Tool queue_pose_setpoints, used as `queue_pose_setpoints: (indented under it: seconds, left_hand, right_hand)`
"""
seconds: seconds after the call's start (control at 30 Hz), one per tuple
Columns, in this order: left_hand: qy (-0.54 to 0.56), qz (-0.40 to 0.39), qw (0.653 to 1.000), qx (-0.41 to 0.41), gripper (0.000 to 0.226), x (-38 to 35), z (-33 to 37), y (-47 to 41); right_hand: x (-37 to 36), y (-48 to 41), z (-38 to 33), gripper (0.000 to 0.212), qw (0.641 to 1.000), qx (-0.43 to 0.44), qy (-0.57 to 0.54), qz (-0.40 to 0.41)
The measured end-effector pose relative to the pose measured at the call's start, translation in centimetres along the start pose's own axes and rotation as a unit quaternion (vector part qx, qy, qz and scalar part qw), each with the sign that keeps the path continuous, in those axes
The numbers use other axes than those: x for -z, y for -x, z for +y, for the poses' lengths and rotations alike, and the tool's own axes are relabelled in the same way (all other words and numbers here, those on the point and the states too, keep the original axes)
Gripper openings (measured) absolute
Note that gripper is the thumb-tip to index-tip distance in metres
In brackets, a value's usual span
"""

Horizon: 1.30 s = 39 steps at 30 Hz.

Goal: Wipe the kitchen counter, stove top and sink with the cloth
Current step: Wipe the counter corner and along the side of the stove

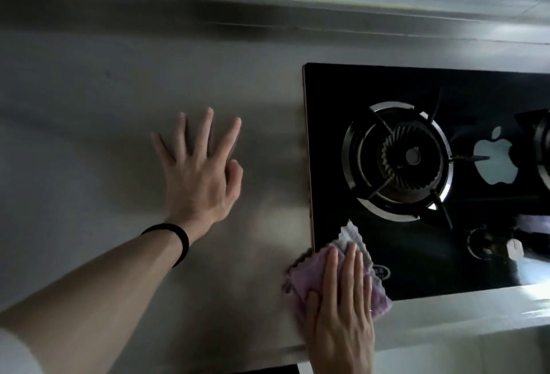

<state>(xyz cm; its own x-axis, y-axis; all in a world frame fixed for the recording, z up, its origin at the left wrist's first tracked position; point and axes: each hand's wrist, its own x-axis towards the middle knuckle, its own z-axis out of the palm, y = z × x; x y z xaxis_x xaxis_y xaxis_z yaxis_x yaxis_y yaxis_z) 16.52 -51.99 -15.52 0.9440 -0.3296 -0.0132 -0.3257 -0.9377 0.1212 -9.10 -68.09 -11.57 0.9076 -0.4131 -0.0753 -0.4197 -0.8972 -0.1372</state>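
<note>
A pink and white cloth point(306, 278) lies across the front left corner of the black glass stove top point(342, 90), half on the steel counter point(89, 105). My right hand point(339, 308) lies flat on the cloth, fingers together, pressing it down. My left hand point(202, 171) rests on the bare counter to the left of the stove, fingers spread, holding nothing. A black band circles the left wrist. The sink is not in view.
The stove's left burner point(398, 159) with its pan support sits right of my hands, a knob point(482, 242) in front of it. A second burner point(544, 147) shows at the right edge. A steel upstand and tiled wall run along the back. The counter's front edge point(446, 314) is near my right hand.
</note>
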Motion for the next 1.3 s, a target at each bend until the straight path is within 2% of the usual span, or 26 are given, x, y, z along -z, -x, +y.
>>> queue_pose_setpoints:
  seconds: [0.1,0.2,0.3,0.4,0.53,0.73,0.8,0.9,1.0,1.13,1.3]
  left_hand:
    - [0.002,-0.002,1.0,0.002,0.067,-0.3,0.0,0.1]
    - [0.004,-0.004,1.0,0.007,0.068,0.0,0.2,0.1]
    - [0.005,-0.01,1.0,0.008,0.069,0.4,0.3,0.1]
    - [-0.003,-0.028,1.0,0.012,0.069,0.6,0.3,0.0]
    - [-0.001,-0.023,1.0,0.009,0.068,0.5,0.2,-0.1]
    - [0.004,-0.021,1.0,0.01,0.067,0.7,0.4,-0.2]
    - [0.009,-0.021,1.0,0.01,0.067,0.9,0.5,-0.1]
    - [0.018,-0.015,1.0,0.008,0.067,0.9,0.5,-0.2]
    - [0.028,-0.013,0.999,0.009,0.068,0.9,0.6,-0.3]
    - [0.034,-0.012,0.999,0.011,0.068,0.8,0.6,-0.3]
    - [0.024,-0.025,0.999,0.008,0.068,1.3,0.5,-0.4]
  right_hand:
    - [-0.3,-3.9,-1.0,0.063,0.997,0.069,-0.006,-0.024]
    - [-0.2,-10.4,-3.0,0.061,0.995,0.095,-0.029,-0.021]
    - [0.0,-18.2,-6.0,0.081,0.996,0.083,-0.035,-0.014]
    - [-0.6,-25.4,-7.5,0.072,0.998,0.063,0.004,-0.02]
    - [-0.4,-33.2,-8.7,0.073,0.998,0.053,-0.025,-0.02]
    - [-0.7,-36.2,-8.8,0.073,0.998,0.006,-0.056,-0.011]
    - [-0.6,-36.7,-8.4,0.078,0.996,-0.058,-0.066,-0.005]
    - [0.2,-39.1,-7.1,0.082,0.973,-0.212,-0.094,-0.01]
    - [0.7,-40.5,-6.1,0.077,0.963,-0.252,-0.091,-0.022]
    - [0.2,-38.2,-7.6,0.07,0.977,-0.198,-0.08,-0.003]
    - [-1.2,-28.6,-11.0,0.063,0.998,-0.025,-0.046,0.027]
